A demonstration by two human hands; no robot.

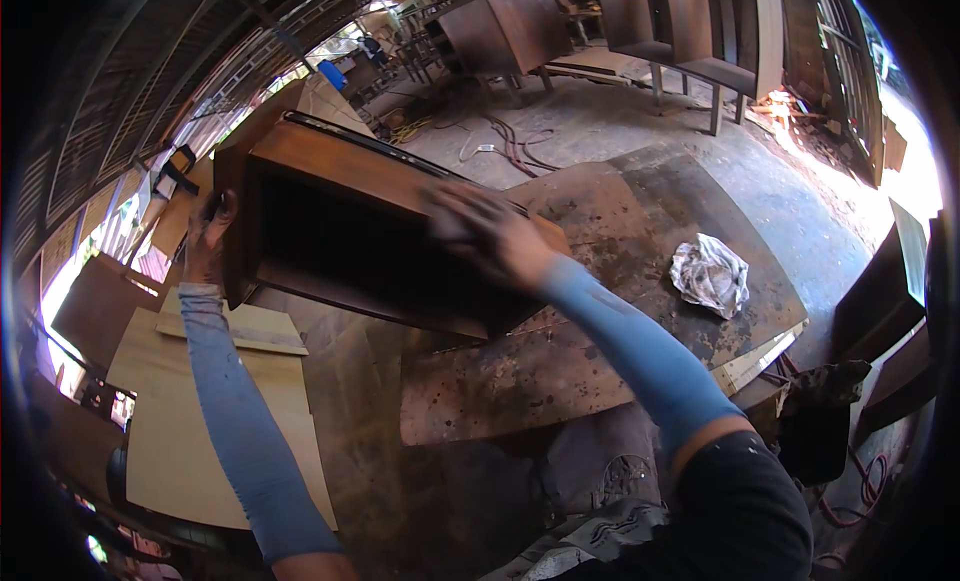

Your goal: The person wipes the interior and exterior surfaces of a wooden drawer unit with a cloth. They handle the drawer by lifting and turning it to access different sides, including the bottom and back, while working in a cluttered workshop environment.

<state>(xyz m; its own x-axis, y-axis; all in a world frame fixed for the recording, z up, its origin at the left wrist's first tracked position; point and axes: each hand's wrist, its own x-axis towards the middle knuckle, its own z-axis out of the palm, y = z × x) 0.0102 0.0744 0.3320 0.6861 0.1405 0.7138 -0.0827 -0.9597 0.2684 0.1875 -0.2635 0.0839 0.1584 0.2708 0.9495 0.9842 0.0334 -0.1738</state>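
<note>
A brown wooden drawer (pixel 350 171) is tilted over the worktable, its dark hollow facing me. A metal slide rail runs along its far upper side. My left hand (pixel 210 231), with dark stains on the fingers, grips the edge of the drawer's front panel (pixel 235 171) at the left. On the upper side wall, toward the other end, lies my right hand (pixel 485 231). It is smeared by motion, and I cannot tell whether a cloth is under its dark fingers. A crumpled, stained white rag (pixel 710 276) rests on the stained board (pixel 590 206) to the right.
Pale boards (pixel 210 411) lie at the lower left. Brown cabinets (pixel 690 31) stand on legs at the back. Reddish hoses (pixel 515 146) cross the concrete floor beyond the table. Dark panels (pixel 880 301) lean at the far right.
</note>
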